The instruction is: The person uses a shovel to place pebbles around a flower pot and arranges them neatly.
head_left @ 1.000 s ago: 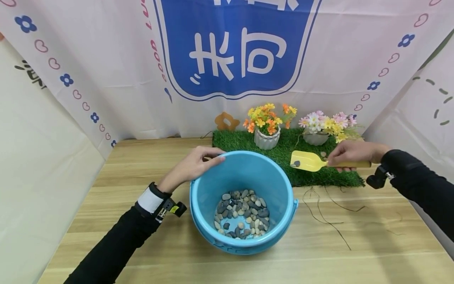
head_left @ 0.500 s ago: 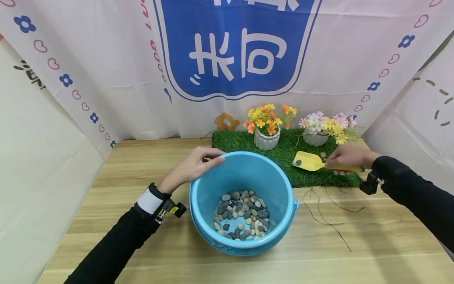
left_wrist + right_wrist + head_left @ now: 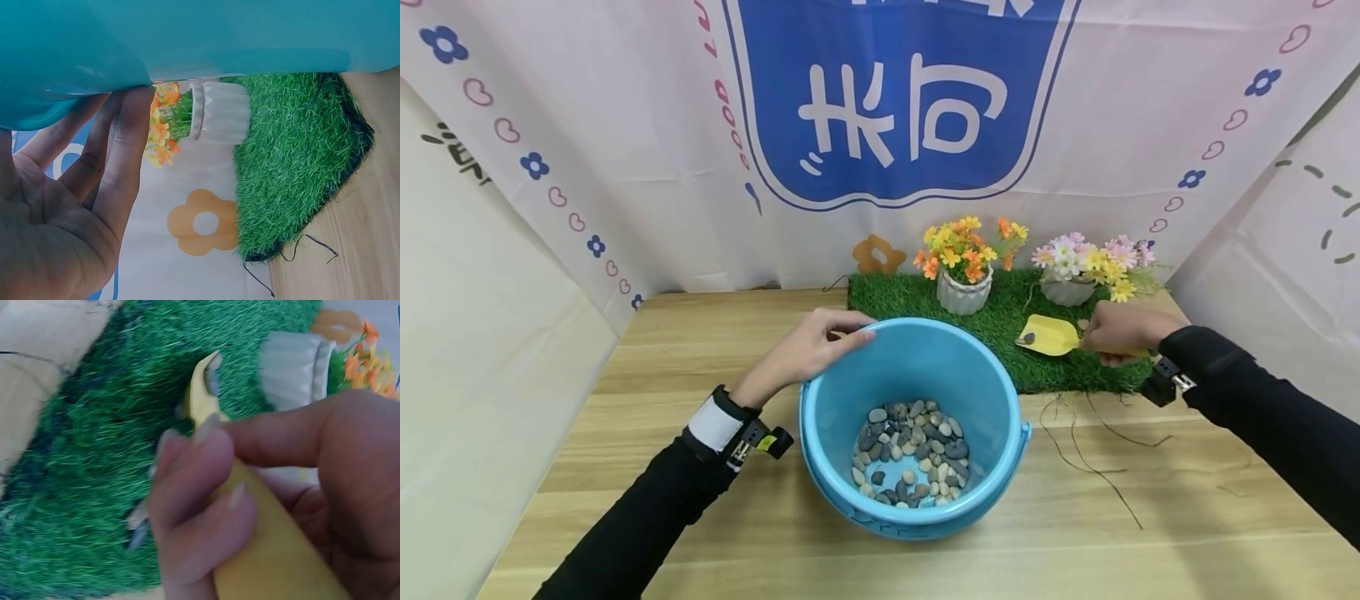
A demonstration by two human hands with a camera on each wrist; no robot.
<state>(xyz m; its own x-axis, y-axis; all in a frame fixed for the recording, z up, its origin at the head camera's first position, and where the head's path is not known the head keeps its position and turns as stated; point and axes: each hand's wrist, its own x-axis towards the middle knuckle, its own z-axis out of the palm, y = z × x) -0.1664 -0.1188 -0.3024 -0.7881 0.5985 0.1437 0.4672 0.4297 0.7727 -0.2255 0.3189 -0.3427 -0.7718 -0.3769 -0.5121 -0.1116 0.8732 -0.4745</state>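
Pebbles, grey, white and brown and smooth (image 3: 912, 450), lie heaped in the bottom of the round blue plastic bucket (image 3: 835, 417). Left of the bucket, the left hand (image 3: 805, 350) rests its straight fingers on the far rim. Right of the bucket, the right hand (image 3: 1122, 331) curls round the small yellow plastic scoop (image 3: 1049, 336), which carries one dark pebble (image 3: 1028, 338) over the green artificial-grass mat (image 3: 1000, 312).

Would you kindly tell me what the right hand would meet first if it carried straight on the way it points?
Probably the blue bucket's rim: the right hand points its yellow scoop leftward over the grass mat, though depth is unclear.
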